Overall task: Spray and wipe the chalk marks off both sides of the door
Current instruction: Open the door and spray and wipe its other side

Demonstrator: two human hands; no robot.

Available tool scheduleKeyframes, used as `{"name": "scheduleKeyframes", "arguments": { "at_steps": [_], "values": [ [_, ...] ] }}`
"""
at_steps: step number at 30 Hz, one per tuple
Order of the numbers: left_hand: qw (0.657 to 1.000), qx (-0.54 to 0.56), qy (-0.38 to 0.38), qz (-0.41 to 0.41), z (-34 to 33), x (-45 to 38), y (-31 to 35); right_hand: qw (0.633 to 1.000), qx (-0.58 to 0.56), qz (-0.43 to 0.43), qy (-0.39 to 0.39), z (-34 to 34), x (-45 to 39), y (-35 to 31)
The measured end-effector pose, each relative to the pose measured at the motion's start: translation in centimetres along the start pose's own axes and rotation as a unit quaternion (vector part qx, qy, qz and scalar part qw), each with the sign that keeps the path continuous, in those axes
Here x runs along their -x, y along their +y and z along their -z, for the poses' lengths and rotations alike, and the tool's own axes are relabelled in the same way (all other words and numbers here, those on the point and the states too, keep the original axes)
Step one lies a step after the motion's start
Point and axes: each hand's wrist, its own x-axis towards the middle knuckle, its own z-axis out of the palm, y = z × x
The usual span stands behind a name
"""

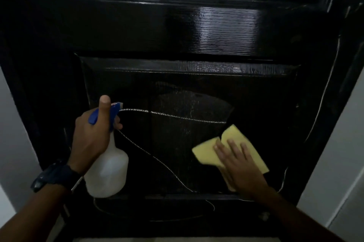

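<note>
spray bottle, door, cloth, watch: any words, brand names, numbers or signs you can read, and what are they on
No text can be read anywhere.
Spray bottle: a small red and white label on its blue head, too blurred to read.
Chalk marks on the door: loose lines only, no letters or numbers.
Yellow cloth under the right hand: no print visible.
Watch on the left wrist: too dark to read.

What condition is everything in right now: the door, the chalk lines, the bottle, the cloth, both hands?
Door: black, glossy, wet-looking patch on the lower panel.
Chalk marks: still there, white lines across the lower panel.
Spray bottle: upright, gripped by the left hand, nozzle toward the door.
Yellow cloth: pressed flat on the panel.
Right hand: fingers straight, pressing the cloth.
Wristwatch: on the left wrist.
</note>
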Motion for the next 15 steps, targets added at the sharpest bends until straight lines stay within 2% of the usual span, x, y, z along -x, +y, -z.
{"name": "scheduleKeyframes", "arguments": {
  "at_steps": [3, 5, 7, 10, 13, 15],
  "values": [
    [1.0, -0.003, 0.008, 0.006, 0.5, 0.9, -0.8, 0.992, 0.003, -0.056, 0.113, 6.8, -10.1, 4.1],
    [1.0, -0.004, 0.01, 0.018, 0.3, 2.0, -1.1, 0.985, 0.002, -0.087, 0.149, 10.6, -15.3, 5.5],
    [0.999, 0.007, 0.015, 0.028, -0.3, 3.6, -1.2, 0.981, 0.034, -0.083, 0.169, 11.8, -17.1, 5.8],
    [0.999, 0.033, 0.013, 0.032, -1.4, 5.8, -2.0, 0.984, 0.081, -0.023, 0.159, 9.5, -14.4, 5.3],
    [0.998, 0.038, 0.018, 0.039, -1.4, 7.0, -3.0, 0.982, 0.123, 0.076, 0.123, 4.4, -9.3, 4.7],
    [0.998, 0.036, 0.022, 0.039, -0.8, 7.4, -3.2, 0.97, 0.154, 0.174, 0.071, 0.9, -4.8, 3.6]
  ]
}}
